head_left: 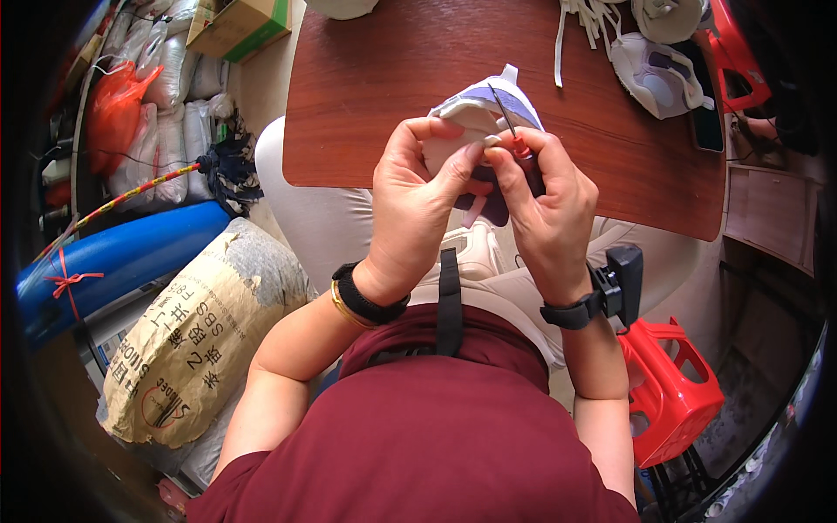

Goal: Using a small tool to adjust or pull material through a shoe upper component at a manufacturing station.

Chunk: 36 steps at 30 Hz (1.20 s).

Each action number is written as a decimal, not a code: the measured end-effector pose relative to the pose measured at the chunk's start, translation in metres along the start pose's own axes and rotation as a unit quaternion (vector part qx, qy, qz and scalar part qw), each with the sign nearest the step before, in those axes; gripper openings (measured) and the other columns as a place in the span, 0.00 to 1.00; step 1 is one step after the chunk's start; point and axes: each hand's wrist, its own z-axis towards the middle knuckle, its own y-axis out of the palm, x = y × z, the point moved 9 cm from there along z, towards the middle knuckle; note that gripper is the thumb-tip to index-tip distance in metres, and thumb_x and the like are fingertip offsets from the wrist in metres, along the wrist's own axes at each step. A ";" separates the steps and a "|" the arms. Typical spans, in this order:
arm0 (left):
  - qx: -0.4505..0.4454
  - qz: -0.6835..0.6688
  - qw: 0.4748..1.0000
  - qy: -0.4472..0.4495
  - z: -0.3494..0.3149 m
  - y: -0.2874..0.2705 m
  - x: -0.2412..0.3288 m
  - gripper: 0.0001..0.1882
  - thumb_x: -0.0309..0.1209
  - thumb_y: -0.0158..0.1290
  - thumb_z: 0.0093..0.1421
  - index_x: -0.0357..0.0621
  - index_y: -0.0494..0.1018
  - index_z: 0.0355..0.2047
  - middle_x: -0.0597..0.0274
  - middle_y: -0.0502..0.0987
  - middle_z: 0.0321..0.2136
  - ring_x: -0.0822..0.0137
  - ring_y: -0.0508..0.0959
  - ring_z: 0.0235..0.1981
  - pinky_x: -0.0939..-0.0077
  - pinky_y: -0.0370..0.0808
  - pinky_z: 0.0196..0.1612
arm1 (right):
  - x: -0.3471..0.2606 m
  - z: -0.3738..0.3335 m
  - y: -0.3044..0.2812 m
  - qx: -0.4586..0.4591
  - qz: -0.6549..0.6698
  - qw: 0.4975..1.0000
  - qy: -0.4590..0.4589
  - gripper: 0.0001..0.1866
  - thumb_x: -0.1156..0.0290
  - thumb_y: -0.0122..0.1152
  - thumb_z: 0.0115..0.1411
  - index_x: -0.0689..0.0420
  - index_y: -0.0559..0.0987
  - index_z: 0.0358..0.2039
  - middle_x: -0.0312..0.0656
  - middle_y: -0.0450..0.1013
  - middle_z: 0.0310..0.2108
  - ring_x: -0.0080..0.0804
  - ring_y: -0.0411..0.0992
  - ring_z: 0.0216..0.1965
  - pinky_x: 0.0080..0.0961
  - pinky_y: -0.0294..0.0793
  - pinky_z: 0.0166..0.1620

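Note:
A white and purple shoe upper (516,103) is held up over the near edge of the brown table. My left hand (410,187) is closed on its left side, thumb and fingers pinching the pale padded edge. In my right hand (551,196) is an awl (521,146) with a red handle and a thin dark shaft that points up and away. The right thumb and forefinger meet close to the left thumb at the edge of the upper. My fingers hide whatever small part lies between them. A dark purple part and a pale pink strip hang below the hands.
More white and purple shoe uppers (656,77) and white laces (596,19) lie on the table (375,96) at the far right, beside a dark phone (708,126). Red stools (678,397) stand to the right. Left are a paper-wrapped roll (218,301), a blue roll (139,254) and stacked bags.

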 end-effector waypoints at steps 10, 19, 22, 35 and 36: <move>0.017 -0.052 0.997 -0.062 0.003 -0.004 -0.002 0.12 0.24 0.55 0.65 0.37 0.66 0.46 0.58 0.75 0.43 0.69 0.80 0.41 0.79 0.83 0.35 | -0.023 -0.020 -0.015 -0.062 -0.159 0.985 -0.021 0.09 0.76 0.61 0.61 0.57 0.76 0.43 0.50 0.77 0.30 0.48 0.78 0.27 0.37 0.75 0.29; 0.008 -0.018 1.000 -0.024 -0.003 0.004 -0.006 0.12 0.24 0.55 0.65 0.39 0.65 0.46 0.58 0.75 0.44 0.69 0.81 0.41 0.79 0.83 0.35 | -0.027 -0.024 -0.011 -0.002 -0.297 0.944 -0.146 0.15 0.76 0.67 0.53 0.54 0.78 0.42 0.40 0.69 0.28 0.37 0.74 0.27 0.33 0.72 0.24; 0.016 -0.006 1.000 -0.013 -0.001 0.005 -0.003 0.12 0.24 0.56 0.64 0.39 0.65 0.44 0.59 0.75 0.42 0.73 0.80 0.37 0.82 0.83 0.33 | -0.027 -0.023 -0.005 -0.026 -0.345 0.927 -0.143 0.16 0.76 0.66 0.51 0.53 0.78 0.43 0.39 0.69 0.29 0.34 0.75 0.27 0.31 0.73 0.24; 0.023 0.086 0.996 0.011 0.010 0.004 0.001 0.09 0.20 0.55 0.62 0.40 0.66 0.37 0.58 0.80 0.32 0.77 0.80 0.26 0.85 0.77 0.19 | -0.027 -0.015 -0.012 0.007 -0.291 0.945 -0.147 0.10 0.78 0.62 0.57 0.56 0.76 0.40 0.43 0.69 0.27 0.41 0.75 0.24 0.35 0.74 0.26; 0.024 0.086 0.996 0.008 0.010 0.004 0.002 0.09 0.20 0.55 0.62 0.40 0.66 0.37 0.58 0.80 0.32 0.77 0.80 0.26 0.85 0.77 0.19 | -0.027 -0.015 -0.013 0.007 -0.291 0.946 -0.139 0.10 0.77 0.62 0.58 0.57 0.76 0.41 0.44 0.71 0.27 0.43 0.76 0.24 0.35 0.74 0.26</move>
